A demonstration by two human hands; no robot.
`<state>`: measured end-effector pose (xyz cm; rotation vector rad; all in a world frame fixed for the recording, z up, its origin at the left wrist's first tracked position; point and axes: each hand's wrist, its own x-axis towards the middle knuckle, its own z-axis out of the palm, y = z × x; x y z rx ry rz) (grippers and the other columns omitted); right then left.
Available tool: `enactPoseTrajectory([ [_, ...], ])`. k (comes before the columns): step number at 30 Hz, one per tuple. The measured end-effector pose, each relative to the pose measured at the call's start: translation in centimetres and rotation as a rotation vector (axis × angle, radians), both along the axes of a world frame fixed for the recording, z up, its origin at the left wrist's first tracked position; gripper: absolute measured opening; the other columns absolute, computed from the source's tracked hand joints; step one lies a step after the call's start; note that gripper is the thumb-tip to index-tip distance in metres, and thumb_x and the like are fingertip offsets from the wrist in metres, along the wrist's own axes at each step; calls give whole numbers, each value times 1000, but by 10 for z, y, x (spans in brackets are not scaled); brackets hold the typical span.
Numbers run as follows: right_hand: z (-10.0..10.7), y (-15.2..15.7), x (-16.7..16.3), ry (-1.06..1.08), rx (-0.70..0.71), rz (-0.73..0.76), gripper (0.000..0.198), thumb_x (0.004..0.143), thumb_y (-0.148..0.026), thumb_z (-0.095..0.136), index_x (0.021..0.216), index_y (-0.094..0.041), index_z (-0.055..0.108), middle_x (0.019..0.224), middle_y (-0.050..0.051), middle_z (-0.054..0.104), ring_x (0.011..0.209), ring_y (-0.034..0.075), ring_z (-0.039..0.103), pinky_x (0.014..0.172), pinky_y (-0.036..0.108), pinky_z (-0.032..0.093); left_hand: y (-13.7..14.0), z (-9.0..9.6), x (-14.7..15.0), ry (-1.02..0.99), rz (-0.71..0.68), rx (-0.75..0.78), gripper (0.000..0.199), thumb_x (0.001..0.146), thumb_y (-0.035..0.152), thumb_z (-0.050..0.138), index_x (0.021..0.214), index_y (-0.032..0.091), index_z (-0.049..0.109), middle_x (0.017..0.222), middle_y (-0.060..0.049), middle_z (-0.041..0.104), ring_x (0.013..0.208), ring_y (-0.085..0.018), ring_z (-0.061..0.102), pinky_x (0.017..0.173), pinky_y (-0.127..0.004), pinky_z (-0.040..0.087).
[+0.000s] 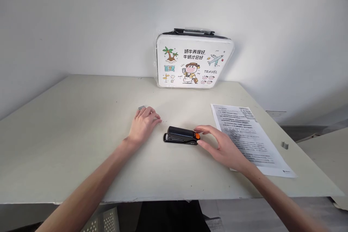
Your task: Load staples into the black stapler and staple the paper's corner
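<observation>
A black stapler [181,135] with an orange rear end lies on its base on the table, its front pointing left and its top arm slightly raised. My right hand [221,148] has thumb and fingers around the orange end. Left of the stapler, my left hand [144,125] rests on the tabletop, fingers curled and thumb close to the index finger; whether anything sits between them is hidden. Just beyond its knuckles lies a small grey strip of staples [141,107], partly covered by the fingers. Tiny bits, perhaps loose staples, lie right of the fingertips.
A printed sheet of paper [244,137] lies under and beyond my right forearm. Two small grey staple blocks [284,145] sit near the table's right edge. A white case [194,61] with cartoon prints leans on the wall at the back of the pale table [81,123].
</observation>
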<state>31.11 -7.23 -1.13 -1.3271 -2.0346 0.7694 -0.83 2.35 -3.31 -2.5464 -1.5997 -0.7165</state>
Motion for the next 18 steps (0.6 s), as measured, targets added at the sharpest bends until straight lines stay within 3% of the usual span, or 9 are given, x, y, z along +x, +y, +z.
enactPoseTrajectory([
  [9,3,-2,4,-9,32,-5,36,104,-44,57,137,-31,60,139,8,70,127,28,67,106,48,57,-2,1,0,-15,2,16,8,101,27,64,97,22,67,111,-8,69,104,-28,64,94,-43,46],
  [18,11,-7,12,-2,39,-52,36,103,-46,59,135,-31,59,139,7,70,127,29,68,103,47,58,1,-1,-5,-129,-20,-24,15,101,31,65,88,22,63,87,-2,72,77,-21,65,86,-39,49],
])
